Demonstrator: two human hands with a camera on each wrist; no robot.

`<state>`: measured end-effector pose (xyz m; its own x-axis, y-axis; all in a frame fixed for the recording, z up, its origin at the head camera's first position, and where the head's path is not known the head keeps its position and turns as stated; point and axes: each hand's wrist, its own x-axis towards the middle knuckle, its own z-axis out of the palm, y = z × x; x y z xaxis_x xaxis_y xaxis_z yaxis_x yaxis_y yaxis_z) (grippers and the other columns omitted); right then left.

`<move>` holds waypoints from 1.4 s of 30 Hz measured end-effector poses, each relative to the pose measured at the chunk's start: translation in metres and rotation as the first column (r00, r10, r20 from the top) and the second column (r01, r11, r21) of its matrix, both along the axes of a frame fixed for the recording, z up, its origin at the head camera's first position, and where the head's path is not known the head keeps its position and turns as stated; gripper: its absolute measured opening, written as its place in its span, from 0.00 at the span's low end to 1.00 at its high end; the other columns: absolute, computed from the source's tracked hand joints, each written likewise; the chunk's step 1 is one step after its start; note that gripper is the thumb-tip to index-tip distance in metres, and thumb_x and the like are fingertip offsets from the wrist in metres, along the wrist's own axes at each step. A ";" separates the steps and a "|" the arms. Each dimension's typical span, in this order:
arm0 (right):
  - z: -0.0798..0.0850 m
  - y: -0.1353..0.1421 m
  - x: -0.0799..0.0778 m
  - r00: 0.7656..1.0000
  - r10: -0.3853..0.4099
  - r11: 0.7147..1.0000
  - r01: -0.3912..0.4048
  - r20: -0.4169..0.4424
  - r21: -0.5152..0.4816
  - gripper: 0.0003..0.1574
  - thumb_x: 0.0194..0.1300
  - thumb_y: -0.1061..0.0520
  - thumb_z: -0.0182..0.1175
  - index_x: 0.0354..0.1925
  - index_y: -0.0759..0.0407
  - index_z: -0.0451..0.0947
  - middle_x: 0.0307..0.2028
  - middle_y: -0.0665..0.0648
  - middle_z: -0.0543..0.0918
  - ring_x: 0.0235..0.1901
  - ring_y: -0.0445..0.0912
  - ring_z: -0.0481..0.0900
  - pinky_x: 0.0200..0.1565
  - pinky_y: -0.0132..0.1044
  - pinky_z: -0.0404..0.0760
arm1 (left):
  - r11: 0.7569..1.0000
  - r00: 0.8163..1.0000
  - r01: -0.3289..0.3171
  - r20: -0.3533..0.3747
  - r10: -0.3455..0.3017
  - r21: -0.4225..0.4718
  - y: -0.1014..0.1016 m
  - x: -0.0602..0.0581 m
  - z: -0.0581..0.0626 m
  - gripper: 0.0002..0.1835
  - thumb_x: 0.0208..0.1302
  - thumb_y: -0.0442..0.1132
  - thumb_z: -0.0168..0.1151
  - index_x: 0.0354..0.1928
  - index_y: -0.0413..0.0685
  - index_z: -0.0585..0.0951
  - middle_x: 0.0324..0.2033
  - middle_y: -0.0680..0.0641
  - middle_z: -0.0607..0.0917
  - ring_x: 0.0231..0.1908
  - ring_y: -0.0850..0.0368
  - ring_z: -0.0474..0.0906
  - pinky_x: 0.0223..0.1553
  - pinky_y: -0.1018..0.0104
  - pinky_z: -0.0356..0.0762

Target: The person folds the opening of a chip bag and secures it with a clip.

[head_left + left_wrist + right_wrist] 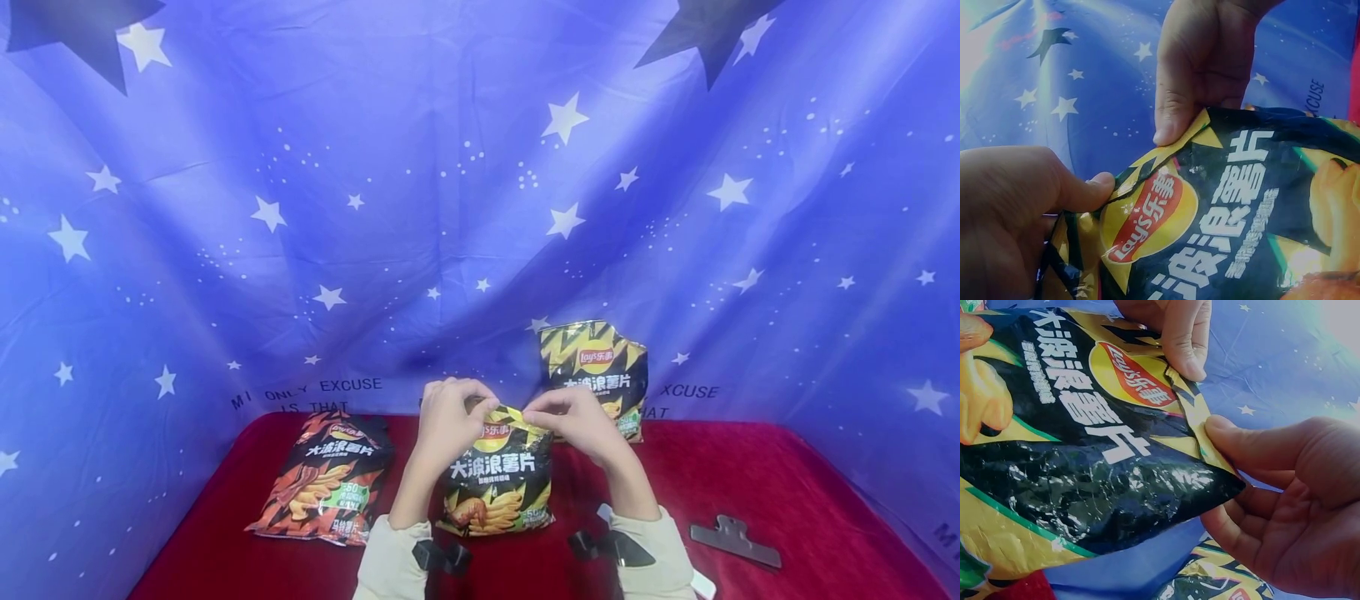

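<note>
A black and yellow Lay's potato chip bag [498,492] stands upright between both hands at the middle of the red table. My left hand [450,425] pinches the left part of its top edge, thumb on the printed front. At the right part of the same edge, my right hand [581,425] pinches the bag between thumb and fingers. In the left wrist view the top strip of the bag [1229,187] looks folded over near the red logo. The right wrist view shows the right thumb [1225,434] pressed on that strip, with fingers behind the bag.
An orange-red chip bag [326,487] leans at the left. Another black and yellow chip bag [596,358] with a torn-looking top stands behind the right hand. A dark flat clip [735,543] lies on the red cloth [817,483] at right. White objects lie partly under the right forearm. A starry blue curtain [450,208] hangs behind.
</note>
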<state>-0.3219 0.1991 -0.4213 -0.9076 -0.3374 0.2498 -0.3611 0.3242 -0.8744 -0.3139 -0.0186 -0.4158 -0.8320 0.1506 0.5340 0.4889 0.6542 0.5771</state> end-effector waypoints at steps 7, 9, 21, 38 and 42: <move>0.002 -0.001 0.001 1.000 0.008 0.999 -0.008 0.001 0.036 0.06 0.63 0.65 0.67 0.37 0.69 0.87 0.35 0.64 0.88 0.35 0.42 0.82 0.38 0.34 0.83 | 0.998 0.996 0.054 0.064 -0.056 0.021 -0.006 0.000 0.002 0.02 0.64 0.40 0.70 0.33 0.54 0.90 0.32 0.55 0.91 0.39 0.55 0.83 0.60 0.49 0.68; 0.001 -0.001 0.001 1.000 0.024 0.998 -0.023 -0.004 0.052 0.06 0.64 0.65 0.67 0.37 0.69 0.87 0.35 0.64 0.88 0.36 0.42 0.82 0.40 0.34 0.82 | 0.996 0.994 0.083 0.072 -0.086 0.038 -0.009 -0.001 0.002 0.02 0.64 0.40 0.71 0.34 0.53 0.90 0.32 0.55 0.91 0.38 0.57 0.83 0.57 0.52 0.72; -0.002 0.007 -0.003 0.991 0.134 0.986 -0.131 -0.029 0.102 0.06 0.67 0.61 0.65 0.38 0.64 0.86 0.36 0.59 0.88 0.38 0.41 0.82 0.45 0.35 0.83 | 0.968 0.962 0.214 0.146 -0.232 0.127 -0.020 -0.005 0.003 0.04 0.66 0.36 0.68 0.36 0.51 0.91 0.34 0.53 0.92 0.36 0.61 0.84 0.43 0.65 0.81; 0.001 0.014 0.001 0.987 0.161 0.980 -0.161 0.006 0.116 0.06 0.68 0.62 0.63 0.41 0.64 0.85 0.38 0.62 0.87 0.34 0.41 0.82 0.37 0.39 0.85 | 0.975 0.963 0.179 0.177 -0.201 0.135 -0.028 -0.004 0.004 0.05 0.66 0.36 0.68 0.37 0.53 0.91 0.35 0.54 0.92 0.37 0.60 0.85 0.44 0.58 0.82; 0.001 0.014 0.001 0.990 0.136 0.984 -0.139 0.029 0.111 0.06 0.68 0.62 0.64 0.40 0.65 0.85 0.36 0.61 0.87 0.32 0.41 0.82 0.35 0.44 0.87 | 0.981 0.970 0.154 0.168 -0.173 0.118 -0.029 -0.004 0.004 0.03 0.64 0.39 0.70 0.35 0.55 0.90 0.30 0.56 0.91 0.28 0.64 0.80 0.37 0.65 0.79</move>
<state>-0.3212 0.2131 -0.4199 -0.8553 -0.4842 0.1843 -0.3908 0.3694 -0.8431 -0.3183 -0.0480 -0.4117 -0.8832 0.2441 0.4004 0.4682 0.5059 0.7245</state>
